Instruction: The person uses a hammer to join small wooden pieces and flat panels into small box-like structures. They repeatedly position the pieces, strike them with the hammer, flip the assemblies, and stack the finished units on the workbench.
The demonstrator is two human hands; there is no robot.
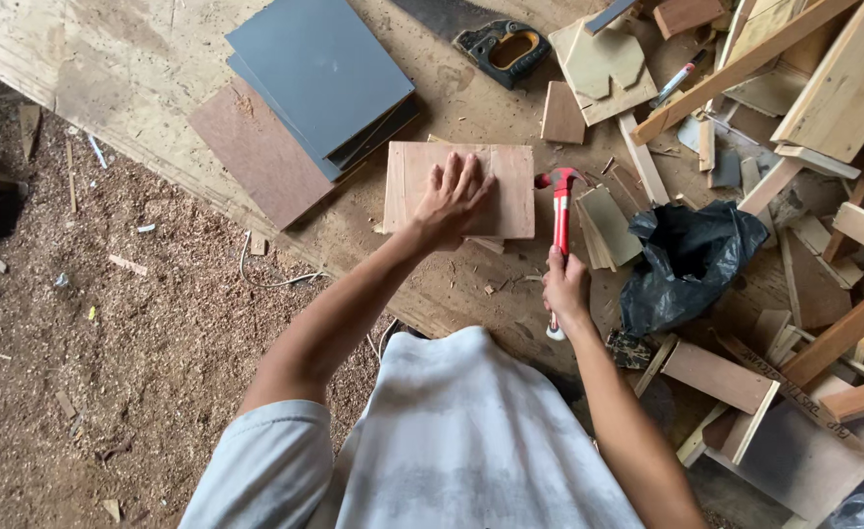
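Left hand: my left hand (452, 201) lies flat, fingers spread and stretched out, pressing on the wooden board (458, 188) at the centre of the frame; it grips nothing.
Right hand: my right hand (563, 287) is closed around the lower handle of the red hammer (560, 220), just right of centre.
Hammer: its head points left at the top, close beside the board's right edge; I cannot tell whether it touches. My fist covers part of the handle, and only the pale butt end shows below it.
Board: a pale brown rectangle lying on the big worktop (158, 69); my palm hides its middle, and something beneath its lower edge peeks out, perhaps another offcut.
Upper left of the frame: grey panels (319, 73) stacked on a brown sheet (256, 157), their lower layers mostly covered.
Top centre: a hand saw's handle (504, 49), its blade cut off by the frame.
Right side: a black plastic bag (687, 260) among heaped wood scraps (824, 88), many overlapping and hard to separate.
Lower left: sawdust floor (109, 343).
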